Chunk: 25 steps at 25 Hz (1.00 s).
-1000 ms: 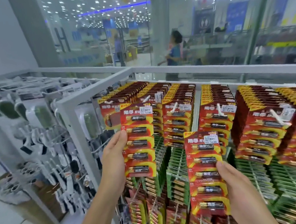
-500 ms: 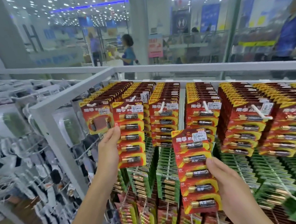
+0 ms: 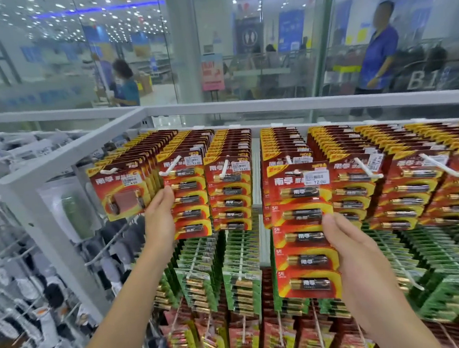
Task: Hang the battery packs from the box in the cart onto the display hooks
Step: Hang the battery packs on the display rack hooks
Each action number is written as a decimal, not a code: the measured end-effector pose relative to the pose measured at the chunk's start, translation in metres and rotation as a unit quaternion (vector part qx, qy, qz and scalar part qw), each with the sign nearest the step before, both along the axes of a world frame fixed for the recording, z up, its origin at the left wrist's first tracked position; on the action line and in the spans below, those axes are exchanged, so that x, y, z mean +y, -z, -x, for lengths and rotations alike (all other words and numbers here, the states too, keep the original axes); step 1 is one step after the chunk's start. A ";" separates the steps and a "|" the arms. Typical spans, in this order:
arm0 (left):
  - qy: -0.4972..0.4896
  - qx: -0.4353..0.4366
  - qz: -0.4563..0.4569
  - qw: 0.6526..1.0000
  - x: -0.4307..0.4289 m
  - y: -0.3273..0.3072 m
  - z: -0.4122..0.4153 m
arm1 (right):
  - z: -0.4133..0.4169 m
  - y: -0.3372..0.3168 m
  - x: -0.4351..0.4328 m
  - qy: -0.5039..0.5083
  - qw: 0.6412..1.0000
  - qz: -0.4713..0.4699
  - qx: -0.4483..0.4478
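Holding 2 red battery packs up at display rack (image 3: 54, 168). Left grip (image 3: 159, 217) pinches left edge of left pack (image 3: 190, 200), thumb on front. Pack sits at front of 2nd column, white hook (image 3: 170, 167) showing through its top. Right grip (image 3: 353, 246) pinches right edge of right pack (image 3: 302, 234), held before 4th column; whether hooked, cannot tell. Green packs (image 3: 239, 257) hang below.

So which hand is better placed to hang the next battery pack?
Right, probably. The right hand grips a loose battery pack just below a white hook, while the left hand holds a left pack that looks already threaded on its hook.
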<state>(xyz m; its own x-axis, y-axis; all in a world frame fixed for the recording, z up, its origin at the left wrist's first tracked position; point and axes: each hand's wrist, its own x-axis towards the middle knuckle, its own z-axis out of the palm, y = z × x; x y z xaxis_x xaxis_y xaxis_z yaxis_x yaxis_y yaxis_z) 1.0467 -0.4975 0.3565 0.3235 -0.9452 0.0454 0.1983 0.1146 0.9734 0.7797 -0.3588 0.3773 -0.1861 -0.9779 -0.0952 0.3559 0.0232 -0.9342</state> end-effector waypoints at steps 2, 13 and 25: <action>-0.005 -0.003 -0.001 1.000 0.000 0.002 0.002 | 0.000 0.002 -0.006 -0.009 1.000 -0.002 -0.009; 0.003 -0.013 0.005 1.000 0.002 0.008 -0.010 | -0.017 0.004 -0.053 0.032 0.997 0.023 0.061; -0.039 -0.068 0.000 0.997 0.074 0.064 -0.015 | 0.000 0.060 -0.020 0.134 0.971 -0.011 0.200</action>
<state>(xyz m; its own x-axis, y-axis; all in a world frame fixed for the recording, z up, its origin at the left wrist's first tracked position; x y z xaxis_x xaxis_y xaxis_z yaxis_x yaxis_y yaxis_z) 1.0615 -0.4237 0.2929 0.3869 -0.9173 0.0937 0.0544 0.1242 0.9908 0.7795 -0.3790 0.3170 -0.4600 -0.8878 0.0165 -0.0384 0.0013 -0.9993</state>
